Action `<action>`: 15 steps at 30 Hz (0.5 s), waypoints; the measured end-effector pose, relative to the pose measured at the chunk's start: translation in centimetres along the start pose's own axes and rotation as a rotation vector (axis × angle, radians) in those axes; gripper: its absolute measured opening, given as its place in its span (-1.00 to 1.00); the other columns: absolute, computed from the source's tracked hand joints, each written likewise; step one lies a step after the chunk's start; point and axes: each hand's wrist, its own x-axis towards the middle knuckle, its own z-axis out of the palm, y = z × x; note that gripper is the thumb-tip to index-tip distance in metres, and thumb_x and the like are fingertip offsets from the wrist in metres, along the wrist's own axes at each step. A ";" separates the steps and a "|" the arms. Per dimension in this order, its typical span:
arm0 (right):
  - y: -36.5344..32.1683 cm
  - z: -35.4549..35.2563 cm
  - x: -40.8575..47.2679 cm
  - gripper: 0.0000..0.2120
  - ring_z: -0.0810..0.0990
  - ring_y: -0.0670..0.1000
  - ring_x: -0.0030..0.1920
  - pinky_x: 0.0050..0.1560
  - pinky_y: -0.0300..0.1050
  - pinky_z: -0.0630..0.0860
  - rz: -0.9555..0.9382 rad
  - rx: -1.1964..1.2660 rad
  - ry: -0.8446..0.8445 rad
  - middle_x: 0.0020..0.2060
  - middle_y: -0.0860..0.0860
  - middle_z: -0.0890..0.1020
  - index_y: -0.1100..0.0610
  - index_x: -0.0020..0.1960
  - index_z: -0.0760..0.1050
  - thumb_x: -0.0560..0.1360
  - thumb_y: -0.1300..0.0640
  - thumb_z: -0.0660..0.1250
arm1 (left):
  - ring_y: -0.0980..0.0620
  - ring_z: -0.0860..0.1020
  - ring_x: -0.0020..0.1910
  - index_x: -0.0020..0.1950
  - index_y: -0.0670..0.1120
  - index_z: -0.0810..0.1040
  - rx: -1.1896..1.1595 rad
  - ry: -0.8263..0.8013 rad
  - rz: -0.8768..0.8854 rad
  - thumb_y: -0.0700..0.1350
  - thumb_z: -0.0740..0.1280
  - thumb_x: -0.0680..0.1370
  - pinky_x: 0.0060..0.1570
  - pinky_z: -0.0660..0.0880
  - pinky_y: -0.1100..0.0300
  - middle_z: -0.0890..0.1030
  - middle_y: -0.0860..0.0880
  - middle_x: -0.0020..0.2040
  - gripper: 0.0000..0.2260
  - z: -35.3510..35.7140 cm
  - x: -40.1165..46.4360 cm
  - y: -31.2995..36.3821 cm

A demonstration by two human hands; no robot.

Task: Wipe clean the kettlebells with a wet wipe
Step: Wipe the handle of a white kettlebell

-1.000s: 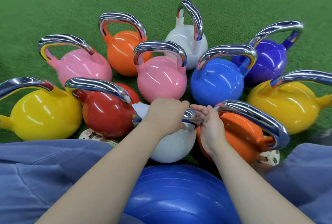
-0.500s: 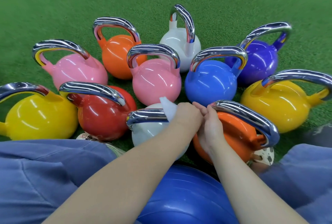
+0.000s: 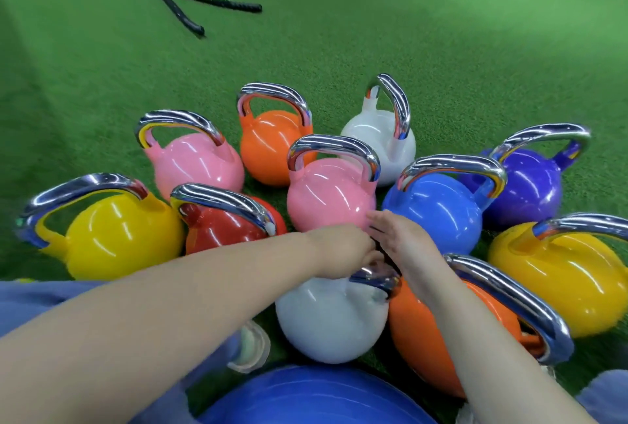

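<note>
Bright overhead glare, blurred, warped edges

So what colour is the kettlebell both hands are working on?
White, with a shiny chrome handle; the near white kettlebell shows clearly in the head view.

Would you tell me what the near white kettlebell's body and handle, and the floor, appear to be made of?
The white kettlebell body looks glossy, painted or vinyl-coated, with soft sheen; what lies underneath cannot be told. Its handle looks like chromed metal, with mirror-like reflections. The floor looks like green artificial turf, matte and finely textured.
</note>
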 end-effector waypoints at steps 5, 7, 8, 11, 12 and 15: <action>-1.4 3.3 2.3 -0.74 0.57 -0.02 0.05 -0.08 -0.23 0.41 -0.014 -0.165 -0.074 0.13 0.07 0.59 0.21 0.17 0.52 0.54 0.14 0.24 | -0.02 0.35 -0.23 -0.15 -0.22 0.51 -0.338 0.054 -0.272 -0.09 0.06 0.65 -0.22 0.29 0.21 0.40 -0.15 -0.32 -0.66 -3.3 -3.2 -6.8; -2.1 5.4 2.7 -0.76 0.58 -0.01 0.08 0.03 -0.18 0.40 -0.023 -0.233 -0.144 0.13 0.04 0.60 0.15 0.14 0.54 0.55 0.11 0.22 | 0.04 0.29 -0.33 -0.33 -0.17 0.41 -0.477 0.133 -0.380 -0.07 0.08 0.64 -0.39 0.26 0.29 0.33 -0.12 -0.38 -0.62 -4.6 -4.8 -9.4; -2.4 6.4 2.7 -0.80 0.59 0.03 0.07 0.04 -0.18 0.42 -0.028 -0.242 -0.171 0.13 0.06 0.61 0.10 0.08 0.55 0.55 0.10 0.21 | 0.05 0.28 -0.34 -0.35 -0.13 0.34 -0.544 0.177 -0.434 -0.03 0.09 0.64 -0.43 0.22 0.32 0.31 -0.08 -0.38 -0.62 -4.9 -5.6 -10.9; -3.4 9.6 2.7 -0.80 0.62 0.07 0.00 -0.06 -0.22 0.45 -0.053 -0.233 -0.277 0.11 0.09 0.62 0.04 0.02 0.54 0.58 0.01 0.18 | 0.03 0.34 -0.07 -0.07 -0.12 0.46 -0.863 0.255 -0.563 0.18 0.15 0.56 -0.20 0.30 0.28 0.41 -0.05 -0.09 -0.63 -5.0 -8.0 -14.7; -3.6 10.5 2.6 -0.77 0.62 0.01 -0.03 -0.07 -0.21 0.46 -0.071 -0.243 -0.325 0.08 0.03 0.63 0.04 0.06 0.53 0.58 -0.03 0.16 | 0.03 0.37 -0.02 0.05 -0.12 0.52 -1.000 0.295 -0.581 0.22 0.17 0.53 -0.07 0.35 0.18 0.46 -0.04 -0.04 -0.58 -4.9 -8.6 -15.6; -3.8 12.6 3.0 -0.81 0.58 -0.05 -0.14 -0.03 -0.06 0.54 -0.142 -0.271 -0.368 -0.08 -0.03 0.63 0.02 0.00 0.53 0.54 -0.06 0.23 | -0.04 0.56 0.06 0.17 -0.04 0.50 -1.390 0.426 -0.574 0.12 0.14 0.58 0.19 0.44 0.05 0.63 -0.04 0.05 -0.68 -4.6 -10.0 -17.1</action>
